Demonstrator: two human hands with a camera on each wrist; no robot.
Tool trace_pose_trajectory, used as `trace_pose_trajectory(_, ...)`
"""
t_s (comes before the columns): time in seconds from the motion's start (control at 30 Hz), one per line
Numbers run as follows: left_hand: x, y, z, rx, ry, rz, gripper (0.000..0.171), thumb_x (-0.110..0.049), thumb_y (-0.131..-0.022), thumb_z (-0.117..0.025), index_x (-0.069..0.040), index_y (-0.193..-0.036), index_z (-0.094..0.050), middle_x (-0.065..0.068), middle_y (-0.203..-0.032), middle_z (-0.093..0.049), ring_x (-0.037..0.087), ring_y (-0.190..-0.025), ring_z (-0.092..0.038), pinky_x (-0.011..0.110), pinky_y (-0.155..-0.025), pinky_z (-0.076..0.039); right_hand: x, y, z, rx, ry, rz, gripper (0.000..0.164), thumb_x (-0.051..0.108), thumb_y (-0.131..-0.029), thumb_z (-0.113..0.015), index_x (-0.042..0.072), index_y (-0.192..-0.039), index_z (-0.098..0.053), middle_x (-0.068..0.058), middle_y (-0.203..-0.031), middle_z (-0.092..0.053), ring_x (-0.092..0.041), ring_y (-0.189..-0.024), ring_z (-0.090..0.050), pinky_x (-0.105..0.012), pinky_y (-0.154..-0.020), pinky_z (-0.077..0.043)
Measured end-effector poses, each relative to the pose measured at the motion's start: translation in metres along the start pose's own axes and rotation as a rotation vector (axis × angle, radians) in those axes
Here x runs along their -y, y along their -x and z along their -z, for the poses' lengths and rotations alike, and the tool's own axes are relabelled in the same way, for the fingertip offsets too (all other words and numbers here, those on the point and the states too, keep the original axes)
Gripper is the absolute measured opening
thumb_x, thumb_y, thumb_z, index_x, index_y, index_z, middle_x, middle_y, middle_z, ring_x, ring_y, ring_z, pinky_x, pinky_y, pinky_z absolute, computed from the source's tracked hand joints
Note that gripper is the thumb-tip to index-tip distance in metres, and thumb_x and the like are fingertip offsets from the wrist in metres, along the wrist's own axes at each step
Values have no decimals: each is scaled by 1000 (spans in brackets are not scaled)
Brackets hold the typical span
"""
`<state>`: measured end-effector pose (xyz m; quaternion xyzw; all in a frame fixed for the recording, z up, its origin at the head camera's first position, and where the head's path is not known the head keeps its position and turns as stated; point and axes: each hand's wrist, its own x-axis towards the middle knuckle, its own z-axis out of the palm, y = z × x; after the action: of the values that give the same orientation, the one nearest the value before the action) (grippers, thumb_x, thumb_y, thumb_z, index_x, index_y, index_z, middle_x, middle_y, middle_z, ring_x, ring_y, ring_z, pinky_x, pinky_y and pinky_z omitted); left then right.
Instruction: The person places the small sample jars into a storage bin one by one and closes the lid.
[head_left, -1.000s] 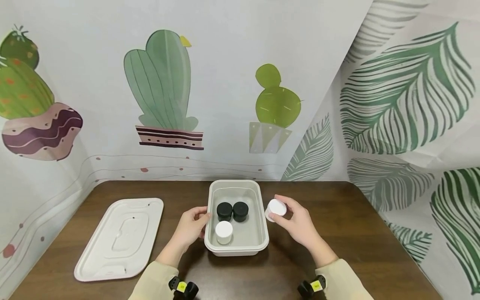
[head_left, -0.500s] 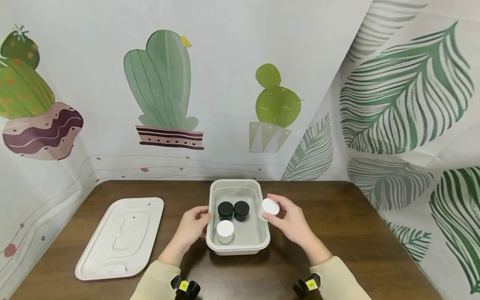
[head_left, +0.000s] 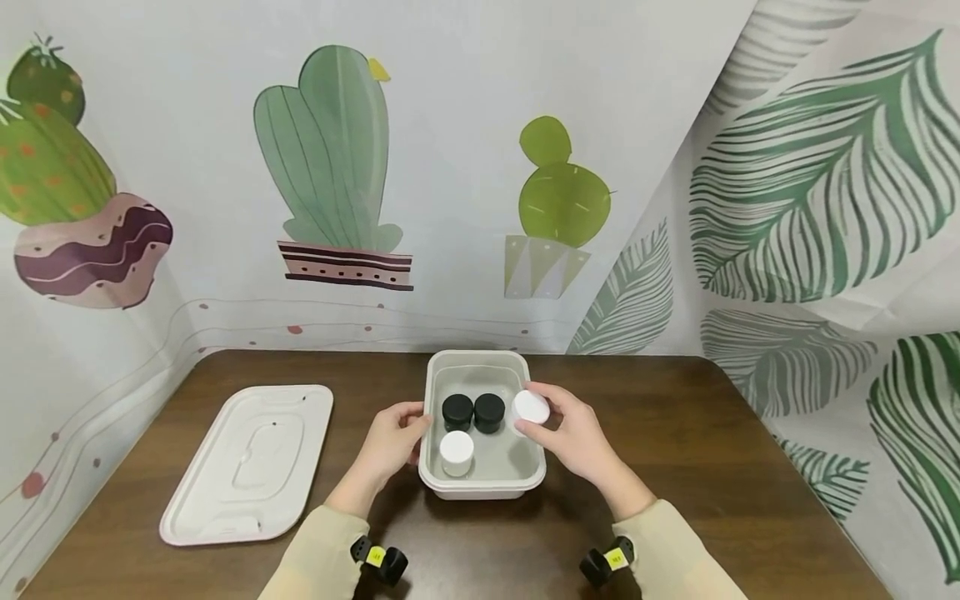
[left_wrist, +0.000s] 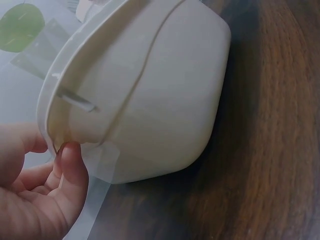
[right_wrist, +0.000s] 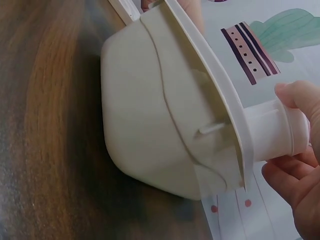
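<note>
A pale grey plastic tub (head_left: 512,467) stands on the table. My left hand (head_left: 388,442) pinches its left rim, thumb on top; the left wrist view shows the fingertips (left_wrist: 73,157) at the rim. My right hand (head_left: 573,433) grips a white-capped jar (head_left: 531,407) between thumb and fingers, over the tub's right rim. In the right wrist view this jar (right_wrist: 274,131) shows above the rim, partly hidden behind it. Inside the tub, two black-lidded jars (head_left: 457,410) (head_left: 489,411) sit side by side. Another white jar (head_left: 457,451) stands in front of the left one.
A white rectangular lid (head_left: 251,471) lies flat on the brown wooden table (head_left: 675,467), left of the tub. Behind the table hangs a wall cloth (head_left: 457,167) printed with cacti and leaves.
My right hand has moved left with the white jar, from beside the tub to over its right rim. The left hand keeps its hold on the rim. The head view has shifted slightly.
</note>
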<state>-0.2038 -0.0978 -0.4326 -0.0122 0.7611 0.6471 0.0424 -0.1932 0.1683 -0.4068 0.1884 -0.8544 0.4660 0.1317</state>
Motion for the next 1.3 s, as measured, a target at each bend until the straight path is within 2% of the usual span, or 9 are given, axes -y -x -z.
trace_pose_trajectory(0.37, -2, -2, -2, -2, -18, 8, 32, -8, -90, -58, 5, -119, -59, 11, -79, -60, 13, -58, -55, 32, -47, -53, 11, -5, -9, 58, 76, 38, 53, 12, -74, -79, 3, -123, -60, -8, -110, -64, -13, -85, -58, -22, -72, -52)
trace_pose_trajectory(0.63, -3, -3, -3, -11, -30, 15, 33, -10, -89, -59, 4, -119, -60, 7, -75, -57, 12, -53, -53, 33, -47, -52, 12, -7, -18, 97, 114, 73, 50, 13, -74, -74, 6, -122, -61, -6, -111, -63, -13, -87, -57, -23, -74, -50)
trace_pose_trajectory(0.8, -3, -5, -5, -2, -32, 12, 33, -10, -89, -58, 5, -118, -60, 11, -77, -59, 12, -53, -53, 30, -45, -50, 13, -8, -22, 96, 142, 100, 48, 11, -71, -72, 6, -118, -63, -8, -112, -64, -16, -87, -58, -24, -72, -51)
trace_pose_trajectory(1.0, -5, -6, -8, 9, -33, 16, 33, -9, -90, -57, 6, -118, -59, 16, -83, -62, 12, -55, -55, 31, -46, -52, 10, -8, -27, 133, 169, 61, 49, 13, -70, -70, 8, -118, -62, -6, -115, -63, -15, -86, -59, -23, -72, -51)
trace_pose_trajectory(1.3, -6, -6, -7, 4, -40, 12, 32, -9, -89, -58, 6, -118, -60, 17, -84, -62, 12, -56, -55, 33, -46, -52, 10, -5, -37, 83, 297, 95, 50, 17, -68, -71, 8, -117, -63, -4, -117, -59, -19, -97, -61, -30, -77, -53)
